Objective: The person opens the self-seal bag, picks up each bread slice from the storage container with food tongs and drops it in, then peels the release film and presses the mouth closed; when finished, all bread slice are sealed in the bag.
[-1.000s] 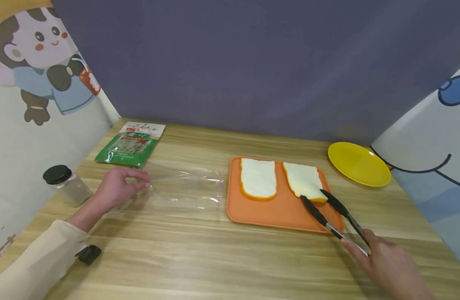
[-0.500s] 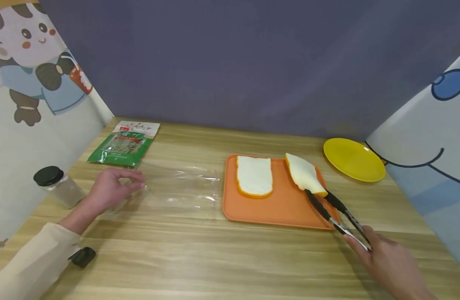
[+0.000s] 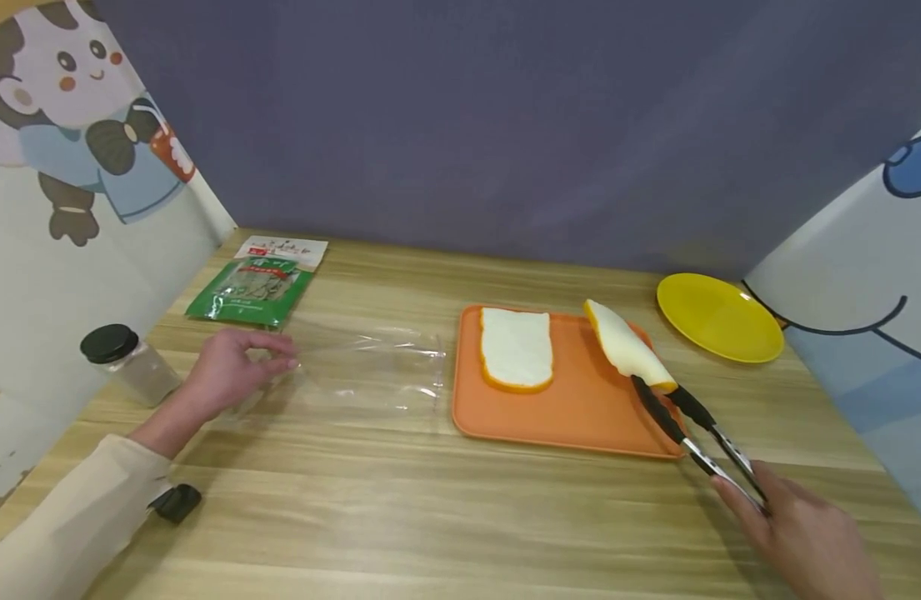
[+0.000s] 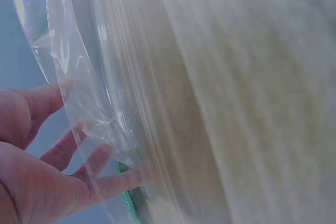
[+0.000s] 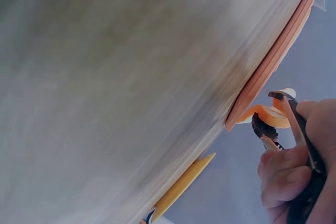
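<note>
In the head view, the left hand (image 3: 235, 371) was at the left end of a clear plastic bag (image 3: 370, 375) that lay on the table (image 3: 400, 517), left of an orange tray (image 3: 550, 417). At the near right, the right hand (image 3: 813, 533) gripped a pair of tongs (image 3: 664, 417), whose black tips pinched the near edge of the right bread slice (image 3: 628, 346). That slice was bent and tilted over the tray's right part; whether its far end touched the tray could not be told. The left bread slice (image 3: 516, 350) lay flat on the tray's left part. A yellow plate (image 3: 718, 317) stood at the far right, a green packet (image 3: 253, 287) lay at the far left, and a black-lidded jar (image 3: 141, 371) was near the left wrist.

In the left wrist view, the left hand's fingers were spread apart, touching the glossy film, with some showing through it.

In the right wrist view, the right hand's fingers curled round the tongs, and the orange-crusted slice was folded between the tips, beside the tray's edge.
</note>
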